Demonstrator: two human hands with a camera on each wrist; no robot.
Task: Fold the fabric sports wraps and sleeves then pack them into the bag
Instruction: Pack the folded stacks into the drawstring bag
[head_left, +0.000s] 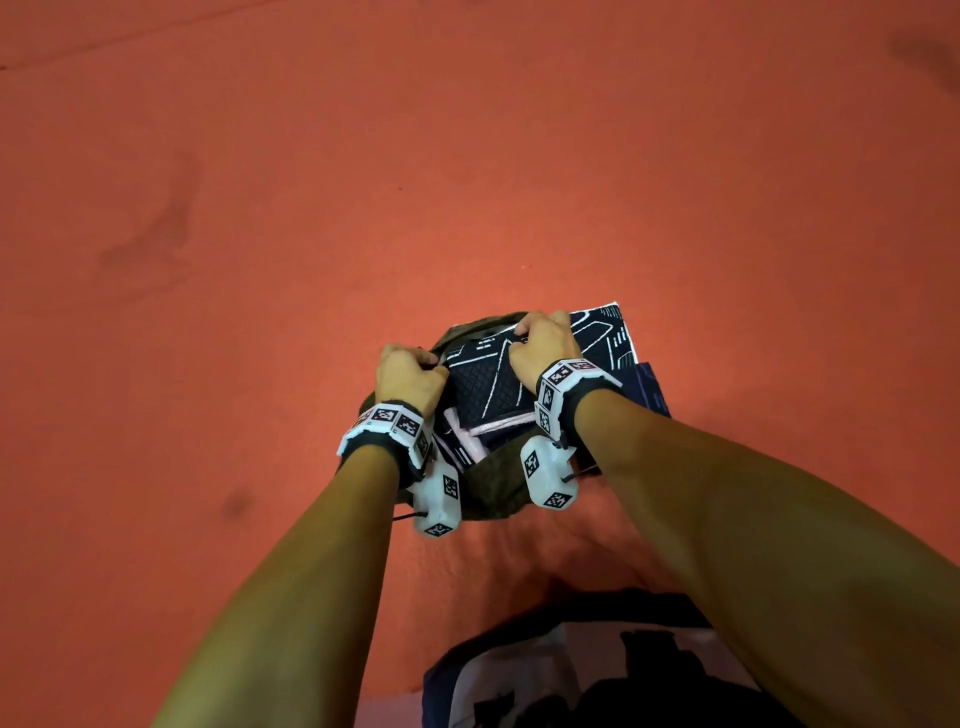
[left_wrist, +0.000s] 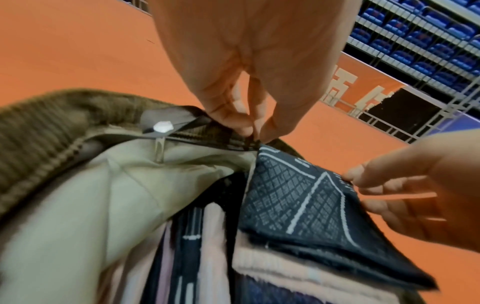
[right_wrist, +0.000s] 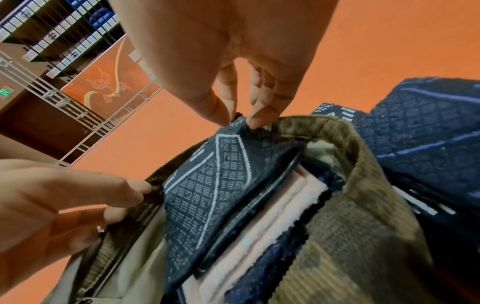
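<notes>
Head view: olive-brown corduroy bag (head_left: 493, 488) lying on orange floor (head_left: 260, 208), mouth held open, navy patterned sleeve (head_left: 488, 384) with white lines and diamond grid standing partly inside, upper edge still above the rim. Beneath it in the bag, stacked folded pieces in pale pink and navy (head_left: 467, 441). Left hand (head_left: 408, 376) at the left rim, thumb and fingers curled and pinching the dark zipper edge (left_wrist: 233, 142); beige lining (left_wrist: 130, 185) exposed just below that grip in the left wrist view. Right hand (head_left: 540, 345) at the far side of the opening, thumb and forefinger closed on the top corner of the navy sleeve (right_wrist: 239, 123), remaining fingers loosely bent behind. More navy patterned fabric (head_left: 608, 332) spread flat on the floor just beside the bag on its right, partly under the right wrist, touching the bag wall in the right wrist view (right_wrist: 428, 133). White marker-tagged wristbands on both wrists (head_left: 387, 423) (head_left: 563, 387). Background in wrist views: white railing (right_wrist: 64, 107), orange banner (right_wrist: 109, 78), rows of blue seats (left_wrist: 420, 41). Dark and white clothing of the person (head_left: 571, 675) at lower frame edge.
</notes>
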